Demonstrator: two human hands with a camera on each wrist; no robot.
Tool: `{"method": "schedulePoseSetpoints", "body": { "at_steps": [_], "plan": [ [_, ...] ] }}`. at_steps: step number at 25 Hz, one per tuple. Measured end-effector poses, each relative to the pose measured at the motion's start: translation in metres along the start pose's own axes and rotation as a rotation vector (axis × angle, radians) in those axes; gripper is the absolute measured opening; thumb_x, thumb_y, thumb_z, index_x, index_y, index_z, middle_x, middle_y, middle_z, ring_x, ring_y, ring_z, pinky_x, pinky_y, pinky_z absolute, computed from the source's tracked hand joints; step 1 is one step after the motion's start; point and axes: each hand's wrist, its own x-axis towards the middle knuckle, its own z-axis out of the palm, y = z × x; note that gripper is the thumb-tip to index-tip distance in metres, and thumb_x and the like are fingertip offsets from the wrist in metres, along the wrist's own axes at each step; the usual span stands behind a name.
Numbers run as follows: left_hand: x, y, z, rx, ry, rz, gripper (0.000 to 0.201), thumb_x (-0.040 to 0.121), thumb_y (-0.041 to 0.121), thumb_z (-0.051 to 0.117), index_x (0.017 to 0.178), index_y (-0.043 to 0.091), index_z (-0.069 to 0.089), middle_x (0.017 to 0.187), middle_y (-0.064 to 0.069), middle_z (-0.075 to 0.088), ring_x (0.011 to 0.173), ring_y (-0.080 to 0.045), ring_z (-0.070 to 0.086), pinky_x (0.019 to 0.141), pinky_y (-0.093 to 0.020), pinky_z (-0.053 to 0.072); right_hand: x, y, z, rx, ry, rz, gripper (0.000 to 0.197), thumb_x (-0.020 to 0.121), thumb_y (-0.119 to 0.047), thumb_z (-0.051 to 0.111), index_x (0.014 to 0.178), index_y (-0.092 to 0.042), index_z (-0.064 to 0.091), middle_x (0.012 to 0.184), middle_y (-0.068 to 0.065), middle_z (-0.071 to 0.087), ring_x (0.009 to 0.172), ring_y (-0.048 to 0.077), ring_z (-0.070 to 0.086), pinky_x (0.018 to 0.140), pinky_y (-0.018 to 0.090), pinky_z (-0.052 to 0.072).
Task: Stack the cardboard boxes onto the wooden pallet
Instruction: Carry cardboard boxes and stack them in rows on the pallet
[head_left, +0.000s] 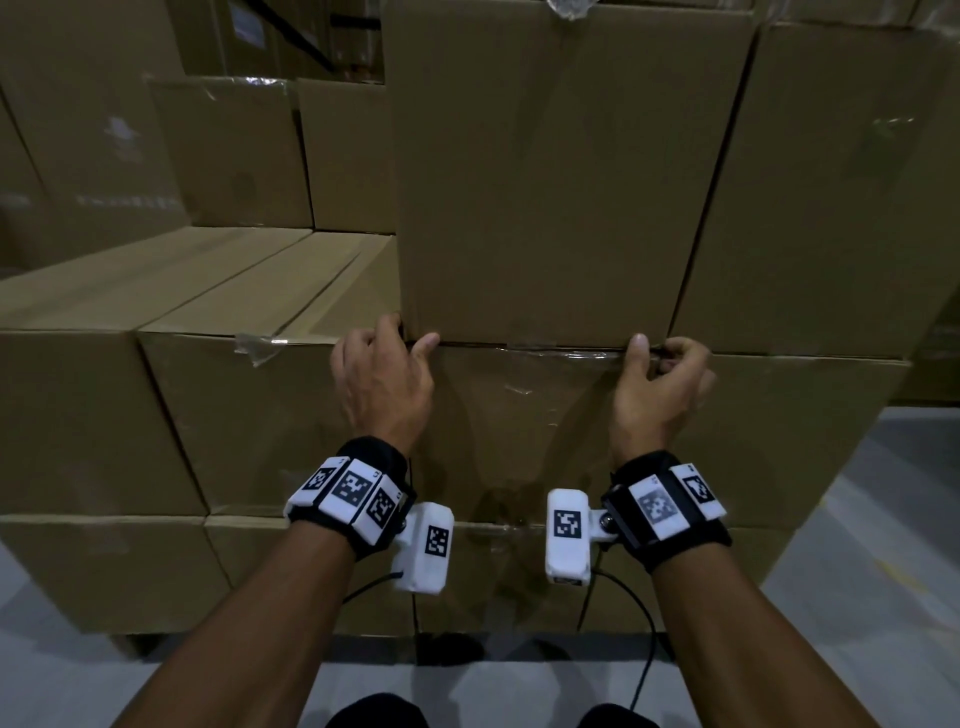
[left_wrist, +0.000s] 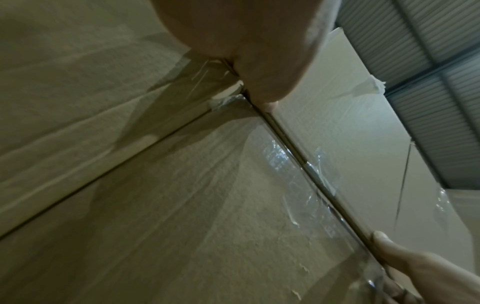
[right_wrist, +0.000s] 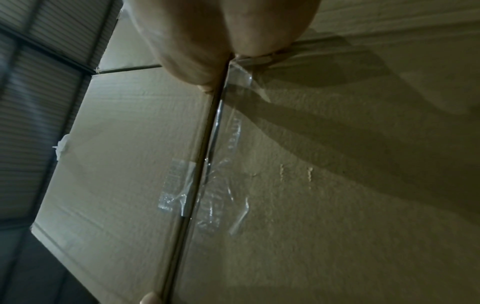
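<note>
A tall cardboard box (head_left: 561, 182) stands upright on top of a stack of boxes. My left hand (head_left: 384, 358) grips its bottom left corner, fingers curled round the side and thumb on the front lower edge. My right hand (head_left: 660, 369) grips the bottom right corner, thumb on the front edge and fingers curled into the gap beside the neighbouring box. In the left wrist view the left thumb (left_wrist: 262, 61) lies on the seam under the box (left_wrist: 350, 127). The right wrist view shows the right thumb (right_wrist: 197, 51) on the same seam, where clear tape (right_wrist: 179, 185) is stuck. No pallet shows.
Another tall box (head_left: 831, 208) stands tight against the right side of the gripped one. To the left, lower boxes (head_left: 182, 286) form a flat step, with more stacks (head_left: 234, 156) behind. The supporting box (head_left: 519, 426) is below my hands. Grey floor (head_left: 883, 545) lies to the right.
</note>
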Motion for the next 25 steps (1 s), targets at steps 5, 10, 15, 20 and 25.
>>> {"method": "schedulePoseSetpoints", "body": {
  "at_steps": [5, 10, 15, 20, 25],
  "plan": [
    [0.000, -0.002, 0.000, 0.033, -0.013, 0.018, 0.042, 0.098, 0.045, 0.053, 0.123, 0.012, 0.056, 0.109, -0.012, 0.058, 0.106, -0.026, 0.048, 0.091, -0.030, 0.027, 0.001, 0.005, 0.005, -0.027, 0.014, 0.005, 0.025, 0.093, -0.040, 0.063, 0.110, -0.028, 0.048, 0.112, -0.004, 0.037, 0.110, 0.025, 0.052, 0.093, 0.048, 0.051],
    [-0.001, 0.000, -0.004, 0.052, -0.030, 0.033, 0.041, 0.098, 0.044, 0.054, 0.124, 0.012, 0.056, 0.109, -0.011, 0.058, 0.105, -0.024, 0.048, 0.097, -0.035, 0.032, -0.001, 0.008, 0.006, -0.049, 0.038, -0.026, 0.034, 0.094, -0.037, 0.064, 0.119, -0.017, 0.052, 0.114, -0.003, 0.037, 0.112, 0.025, 0.050, 0.096, 0.045, 0.047],
    [-0.003, 0.003, -0.007, 0.046, -0.007, 0.065, 0.042, 0.099, 0.041, 0.054, 0.125, 0.009, 0.057, 0.103, -0.011, 0.059, 0.097, -0.022, 0.044, 0.095, -0.038, 0.034, -0.002, 0.012, 0.006, -0.035, 0.044, -0.067, 0.037, 0.093, -0.034, 0.066, 0.120, -0.013, 0.052, 0.115, -0.003, 0.037, 0.113, 0.027, 0.050, 0.097, 0.043, 0.045],
    [-0.004, 0.007, -0.009, 0.077, 0.004, 0.083, 0.042, 0.099, 0.040, 0.054, 0.122, 0.006, 0.058, 0.096, -0.012, 0.060, 0.092, -0.023, 0.044, 0.091, -0.040, 0.036, -0.003, 0.010, 0.006, -0.028, 0.052, -0.067, 0.036, 0.092, -0.032, 0.067, 0.119, -0.012, 0.053, 0.114, -0.003, 0.038, 0.112, 0.025, 0.049, 0.099, 0.044, 0.044],
    [-0.002, 0.008, -0.010, 0.114, -0.037, 0.050, 0.042, 0.099, 0.042, 0.053, 0.122, 0.008, 0.058, 0.094, -0.007, 0.052, 0.092, -0.020, 0.040, 0.091, -0.038, 0.035, -0.002, 0.008, 0.006, -0.024, 0.040, -0.046, 0.036, 0.092, -0.033, 0.067, 0.119, -0.015, 0.053, 0.115, -0.004, 0.037, 0.112, 0.023, 0.049, 0.098, 0.045, 0.046]
  ]
}}
